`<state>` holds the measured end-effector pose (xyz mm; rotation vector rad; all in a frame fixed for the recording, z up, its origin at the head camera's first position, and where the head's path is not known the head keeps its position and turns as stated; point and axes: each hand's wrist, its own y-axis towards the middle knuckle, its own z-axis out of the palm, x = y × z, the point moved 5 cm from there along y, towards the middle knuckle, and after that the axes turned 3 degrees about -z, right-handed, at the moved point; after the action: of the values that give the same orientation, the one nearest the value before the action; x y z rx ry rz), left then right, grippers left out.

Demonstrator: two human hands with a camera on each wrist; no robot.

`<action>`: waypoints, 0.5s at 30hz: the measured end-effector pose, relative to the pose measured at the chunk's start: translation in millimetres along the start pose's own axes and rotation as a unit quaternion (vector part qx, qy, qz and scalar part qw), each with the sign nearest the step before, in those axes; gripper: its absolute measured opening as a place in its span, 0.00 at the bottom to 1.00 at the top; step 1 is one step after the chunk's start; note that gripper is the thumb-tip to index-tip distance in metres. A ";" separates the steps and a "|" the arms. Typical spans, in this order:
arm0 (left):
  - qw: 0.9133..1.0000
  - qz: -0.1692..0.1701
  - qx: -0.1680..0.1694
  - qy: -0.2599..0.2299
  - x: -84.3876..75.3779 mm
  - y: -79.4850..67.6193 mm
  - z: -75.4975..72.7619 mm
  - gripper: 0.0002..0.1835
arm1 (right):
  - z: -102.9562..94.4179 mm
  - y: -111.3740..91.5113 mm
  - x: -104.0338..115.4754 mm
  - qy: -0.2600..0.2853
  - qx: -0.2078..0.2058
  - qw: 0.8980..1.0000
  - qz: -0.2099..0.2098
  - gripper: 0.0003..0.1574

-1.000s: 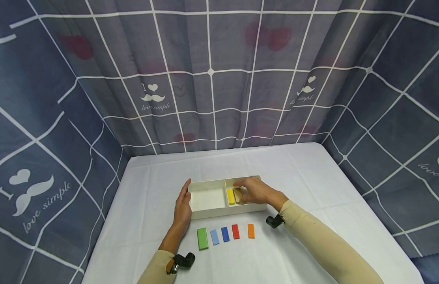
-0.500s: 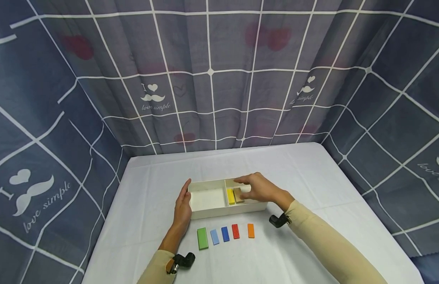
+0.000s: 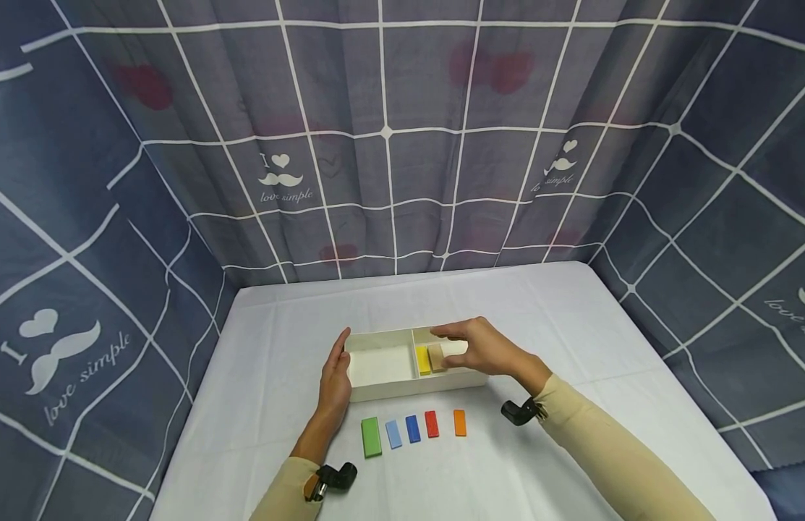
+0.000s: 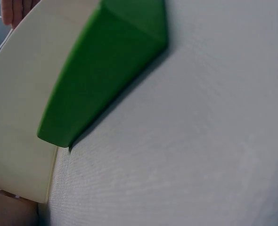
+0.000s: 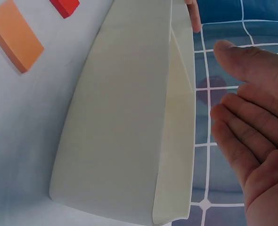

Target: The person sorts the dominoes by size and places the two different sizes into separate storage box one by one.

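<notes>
A cream two-compartment box (image 3: 389, 391) lies on the white table. My left hand (image 3: 335, 380) rests against its left end, fingers straight. Above the right compartment hovers my right hand (image 3: 490, 349), thumb and fingers spread; the right wrist view shows nothing in the palm (image 5: 266, 188). A yellow block (image 3: 423, 360) and a tan block (image 3: 435, 357) sit side by side in that compartment, beside the divider. The right thumb is close to the tan block; whether they touch I cannot tell. In front of the box is a green block (image 3: 371, 438), large in the left wrist view.
Right of the green block, a light blue block (image 3: 393, 435), a dark blue block (image 3: 412, 429), a red block (image 3: 431, 425) and an orange block (image 3: 460, 423) form a row. A gridded curtain (image 3: 415, 166) surrounds the table (image 3: 539, 297).
My right hand has come away from the tan block, moving slightly right and spreading its fingers. The tan block stays beside the yellow one. The left hand has not moved.
</notes>
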<state>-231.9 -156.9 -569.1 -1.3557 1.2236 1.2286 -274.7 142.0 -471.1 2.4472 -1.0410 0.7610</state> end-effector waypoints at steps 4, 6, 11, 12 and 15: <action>1.000 0.000 -0.001 0.001 -0.2 0.1 0.1 0.30 | 0.0 -4.8 3.9 0.013 -0.009 1.000 0.004 0.39; 1.000 0.000 -0.002 0.000 -0.2 0.0 0.0 0.29 | 1.1 -6.7 6.0 0.018 -0.012 1.000 0.005 0.38; 1.000 0.000 -0.005 -0.001 -0.4 -0.2 -0.4 0.29 | 4.4 -11.3 13.1 0.028 -0.019 0.999 -0.002 0.39; 1.000 0.000 -0.005 0.000 -0.7 0.1 -0.3 0.29 | 5.1 -12.2 14.7 0.032 -0.020 0.999 -0.004 0.39; 1.000 -0.001 -0.004 0.000 -0.7 -0.2 0.1 0.29 | 8.0 -15.0 19.6 0.040 -0.023 0.999 -0.009 0.39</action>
<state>-231.6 -156.7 -568.5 -1.3615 1.2178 1.2330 -249.5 137.1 -467.4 2.3641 -0.9931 0.8131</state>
